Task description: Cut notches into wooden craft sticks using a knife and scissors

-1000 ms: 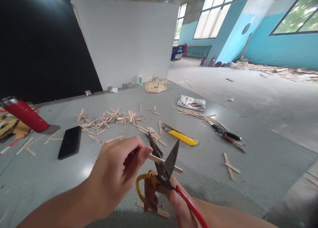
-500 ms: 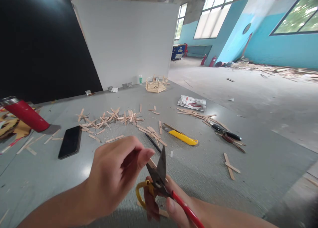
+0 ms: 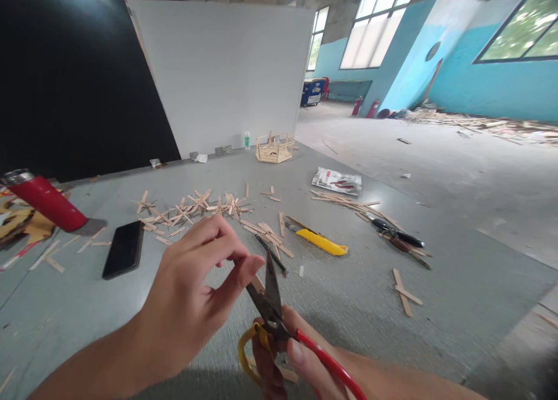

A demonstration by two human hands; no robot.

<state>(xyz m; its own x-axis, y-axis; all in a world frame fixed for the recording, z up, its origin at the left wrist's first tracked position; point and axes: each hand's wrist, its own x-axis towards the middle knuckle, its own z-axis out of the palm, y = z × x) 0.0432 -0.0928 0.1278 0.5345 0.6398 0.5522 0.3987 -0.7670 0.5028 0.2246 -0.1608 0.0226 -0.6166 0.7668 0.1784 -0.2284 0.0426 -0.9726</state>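
Note:
My right hand (image 3: 300, 353) grips a pair of scissors (image 3: 275, 315) with one yellow and one red handle; the blades stand slightly apart and point up and away. My left hand (image 3: 204, 284) pinches a small wooden stick (image 3: 258, 284) between thumb and fingers, its end lying at the scissor blades. Most of that stick is hidden behind the fingers. Beyond the hands lie a black pen (image 3: 271, 253) and a yellow utility knife (image 3: 321, 241), near several loose sticks (image 3: 270, 237).
Scattered short sticks (image 3: 196, 205) spread across the grey table (image 3: 375, 330). At the left are a phone (image 3: 124, 249) and a red flask (image 3: 46, 199). A small stick-built frame (image 3: 274, 148) stands at the back. A plastic packet (image 3: 336, 180) and black-handled tool (image 3: 399, 233) lie right.
The scissor blades have drawn a little closer together and moved slightly left. My left hand has shifted slightly up, its fingers still pinched on the stick, and more of the pen shows.

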